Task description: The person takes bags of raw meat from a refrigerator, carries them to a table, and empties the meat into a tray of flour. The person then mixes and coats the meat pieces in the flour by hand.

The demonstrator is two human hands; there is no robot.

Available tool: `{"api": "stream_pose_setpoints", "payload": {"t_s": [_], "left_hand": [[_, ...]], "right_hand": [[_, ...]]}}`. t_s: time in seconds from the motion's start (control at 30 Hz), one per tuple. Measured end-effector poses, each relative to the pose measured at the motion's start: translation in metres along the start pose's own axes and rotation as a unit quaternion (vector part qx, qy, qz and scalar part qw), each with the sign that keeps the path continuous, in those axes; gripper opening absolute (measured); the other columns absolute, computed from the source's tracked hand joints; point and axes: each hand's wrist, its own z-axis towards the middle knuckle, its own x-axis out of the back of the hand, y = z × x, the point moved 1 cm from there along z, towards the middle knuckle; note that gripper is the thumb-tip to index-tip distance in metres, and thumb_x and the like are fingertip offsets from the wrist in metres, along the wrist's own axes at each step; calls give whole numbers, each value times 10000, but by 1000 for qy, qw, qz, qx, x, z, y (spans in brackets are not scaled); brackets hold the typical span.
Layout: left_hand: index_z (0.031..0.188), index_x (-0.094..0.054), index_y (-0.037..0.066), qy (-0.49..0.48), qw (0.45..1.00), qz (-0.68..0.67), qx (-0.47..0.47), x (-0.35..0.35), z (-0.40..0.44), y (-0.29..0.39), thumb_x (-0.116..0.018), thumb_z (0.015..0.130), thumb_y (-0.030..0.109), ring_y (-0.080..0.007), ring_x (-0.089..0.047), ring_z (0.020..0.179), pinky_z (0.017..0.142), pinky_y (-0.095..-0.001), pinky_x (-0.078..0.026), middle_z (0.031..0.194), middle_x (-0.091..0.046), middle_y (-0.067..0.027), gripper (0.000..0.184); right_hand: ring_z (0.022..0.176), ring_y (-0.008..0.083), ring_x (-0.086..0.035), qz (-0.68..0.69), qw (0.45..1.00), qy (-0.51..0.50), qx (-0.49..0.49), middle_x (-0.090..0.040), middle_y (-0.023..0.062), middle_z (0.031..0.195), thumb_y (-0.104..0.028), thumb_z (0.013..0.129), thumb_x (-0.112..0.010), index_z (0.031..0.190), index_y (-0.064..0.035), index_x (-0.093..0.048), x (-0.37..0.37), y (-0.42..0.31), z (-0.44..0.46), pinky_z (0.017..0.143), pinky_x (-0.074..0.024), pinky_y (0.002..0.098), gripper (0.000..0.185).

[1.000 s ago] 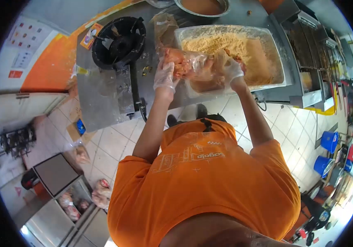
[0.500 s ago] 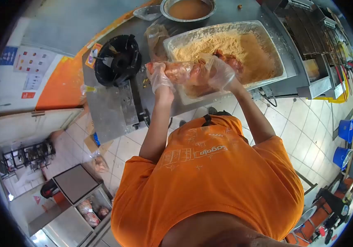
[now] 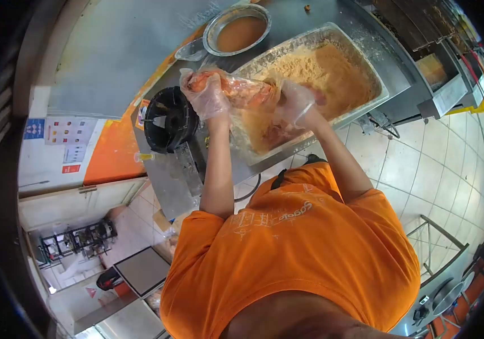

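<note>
Over a large rectangular tub [image 3: 378, 90] of pale breading flour [image 3: 304, 68], I hold a clear plastic bag of reddish raw meat pieces [image 3: 241, 90]. My left hand [image 3: 211, 97], in a clear disposable glove, is wrapped around the bulging closed end. Also gloved, my right hand [image 3: 297, 103] is closed on the other end, near the bag's mouth. The left end sits higher in the picture. A few coated pieces lie in the flour beside and below my right hand, partly hidden by it.
Behind the tub stands a metal bowl of brownish liquid [image 3: 242, 35]. A black round container [image 3: 169, 120] is on the counter at left. Metal racks and a fryer-like unit [image 3: 434, 70] stand at right. A tiled floor [image 3: 411, 164] lies below the counter edge.
My left hand has raised its end of the bag, which now tilts toward my right hand. The meat in the tub is more hidden. The whole view has turned and shifted.
</note>
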Motion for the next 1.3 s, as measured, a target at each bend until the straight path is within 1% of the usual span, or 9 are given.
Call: {"api": "stream_pose_setpoints", "payload": {"t_s": [0.07, 0.13, 0.47, 0.53, 0.63, 0.73, 0.93, 1.03, 1.3], "left_hand": [[1237, -410, 91, 10, 1000, 17, 23, -13, 1, 5, -618, 806, -19, -175, -551, 981, 873, -342, -475, 1080, -533, -55, 491], [1176, -442, 97, 31, 993, -45, 103, -24, 4, 7, -606, 820, 14, -182, -550, 966, 891, -346, -465, 1054, -538, -47, 400], [1017, -466, 117, 14, 998, -28, 53, -39, -1, -7, -596, 864, 91, -175, -551, 891, 822, -341, -485, 956, -542, -37, 202], [1081, -445, 82, 16, 994, -34, 98, -37, 0, -8, -616, 867, 41, -144, -548, 868, 809, -280, -468, 972, -547, -39, 277], [1068, -444, 78, 22, 1000, -6, 2, -33, 4, -21, -622, 863, 43, -140, -549, 823, 764, -275, -476, 950, -541, -33, 274], [1110, -438, 71, 21, 994, -68, 78, -20, 10, -34, -636, 846, 40, -138, -544, 808, 756, -277, -474, 952, -531, -38, 332], [1253, -389, 51, 39, 995, -75, 56, -30, 6, -23, -690, 809, 74, -157, -520, 960, 873, -283, -454, 1072, -505, -65, 537], [1270, -382, 42, 88, 993, 16, -77, -43, 6, -19, -696, 802, 68, -165, -509, 1006, 900, -283, -449, 1110, -493, -70, 565], [1271, -384, 46, 68, 991, -60, -102, -61, 7, -2, -693, 762, 3, -167, -508, 996, 910, -295, -451, 1134, -458, -66, 597]], "right_hand": [[847, 248, -640, -127, 989, -25, -73, -655, 134, 1008, -220, 768, -731, 1289, -96, -532, 12, 6, -1, 759, -513, 330, 571], [865, 305, -641, -190, 978, 56, 62, -659, 144, 1016, -255, 765, -720, 1306, -113, -525, 17, 23, 1, 752, -514, 366, 592], [967, 361, -626, -109, 976, 174, 73, -639, 191, 1071, -292, 705, -776, 1329, -83, -495, 9, 25, 7, 824, -509, 443, 716], [987, 354, -614, -129, 968, 204, 75, -629, 183, 1097, -332, 669, -804, 1320, -84, -509, 4, 32, 9, 828, -507, 444, 756], [991, 362, -604, -166, 949, 250, 100, -621, 175, 1098, -340, 651, -812, 1304, -76, -522, -5, 37, 14, 825, -505, 445, 761], [959, 370, -606, -60, 964, 234, 110, -627, 171, 1054, -350, 627, -822, 1268, -66, -549, -19, 62, 24, 812, -503, 450, 753], [886, 365, -618, -81, 935, 313, 147, -634, 166, 1002, -373, 621, -838, 1183, -65, -600, -17, 51, 19, 771, -506, 432, 684], [863, 362, -622, -71, 926, 334, 164, -639, 152, 970, -358, 632, -839, 1154, -71, -614, -20, 48, 20, 750, -510, 424, 636], [815, 349, -635, -10, 964, 251, 92, -659, 151, 923, -334, 688, -800, 1021, -71, -645, 7, 20, 13, 717, -517, 407, 452]]}}
